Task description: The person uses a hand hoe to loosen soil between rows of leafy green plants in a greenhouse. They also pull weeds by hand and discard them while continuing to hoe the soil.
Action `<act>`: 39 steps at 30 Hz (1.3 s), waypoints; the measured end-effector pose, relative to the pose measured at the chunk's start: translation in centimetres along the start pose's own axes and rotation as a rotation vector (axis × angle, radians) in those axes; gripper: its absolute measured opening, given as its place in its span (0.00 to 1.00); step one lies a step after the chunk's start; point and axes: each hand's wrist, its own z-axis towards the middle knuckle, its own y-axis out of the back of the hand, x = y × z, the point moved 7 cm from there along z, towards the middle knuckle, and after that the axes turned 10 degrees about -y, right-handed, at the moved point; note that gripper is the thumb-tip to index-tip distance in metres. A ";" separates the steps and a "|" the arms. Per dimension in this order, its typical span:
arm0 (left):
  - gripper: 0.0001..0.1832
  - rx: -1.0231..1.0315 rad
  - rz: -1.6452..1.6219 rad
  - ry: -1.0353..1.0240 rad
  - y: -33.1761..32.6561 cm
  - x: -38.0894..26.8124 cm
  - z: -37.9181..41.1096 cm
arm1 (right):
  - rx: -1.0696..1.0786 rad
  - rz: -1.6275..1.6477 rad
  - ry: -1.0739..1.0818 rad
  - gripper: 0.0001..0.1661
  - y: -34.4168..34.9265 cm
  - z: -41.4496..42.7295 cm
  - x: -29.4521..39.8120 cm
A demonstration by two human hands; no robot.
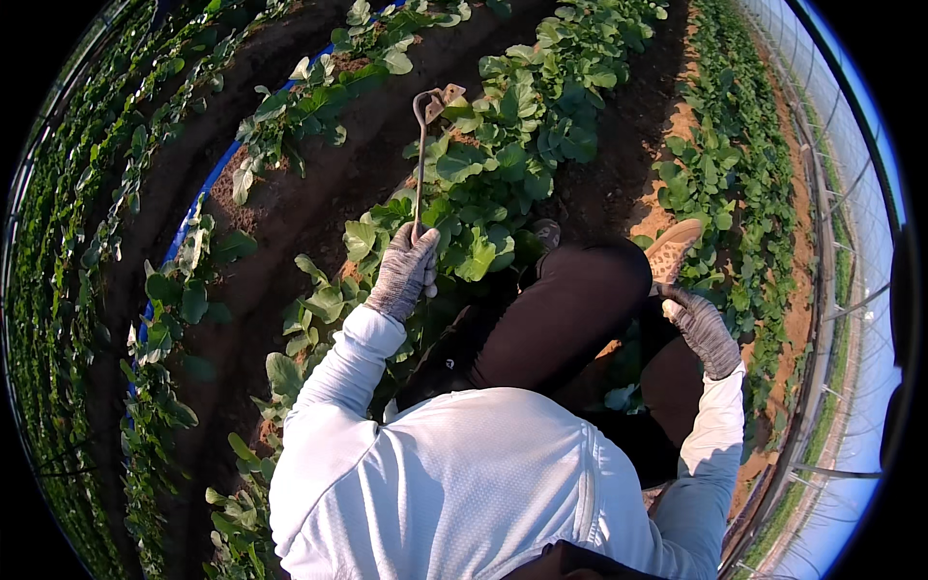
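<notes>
My left hand [404, 274], in a grey knit glove, is closed around the lower end of a small hand hoe [421, 170]. The hoe's thin metal neck points away from me and hooks over at the top to a soil-stained blade beside the leaves. Leafy green crop plants [500, 167] grow below and to the right of the tool. My right hand [702, 330], also gloved, is beside my bent leg, just below a tan spotted shoe [673, 250]. Its fingers curl downward, and whether they grip anything is hidden.
My bent knee [580, 304] in dark trousers spans the space between my hands. A blue hose or pipe [217, 170] runs along a bed on the left. Brown soil furrows [319, 181] separate the crop rows. The greenhouse's plastic wall [859, 217] curves along the right.
</notes>
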 end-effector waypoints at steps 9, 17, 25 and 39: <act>0.09 -0.092 -0.038 -0.082 0.1 -4.5 0.9 | -0.075 -0.057 0.077 0.20 -0.9 1.1 -2.7; 0.10 0.228 -0.391 0.075 -19.4 -6.8 4.4 | -0.259 0.511 -0.131 0.15 -2.2 4.0 -8.3; 0.16 0.519 -0.527 0.503 -35.8 -0.9 6.7 | 0.053 -0.089 -0.005 0.18 -1.1 9.3 -4.1; 0.21 0.683 -0.258 0.856 -39.9 3.6 25.7 | 0.275 -0.177 -0.115 0.23 7.5 28.2 -8.9</act>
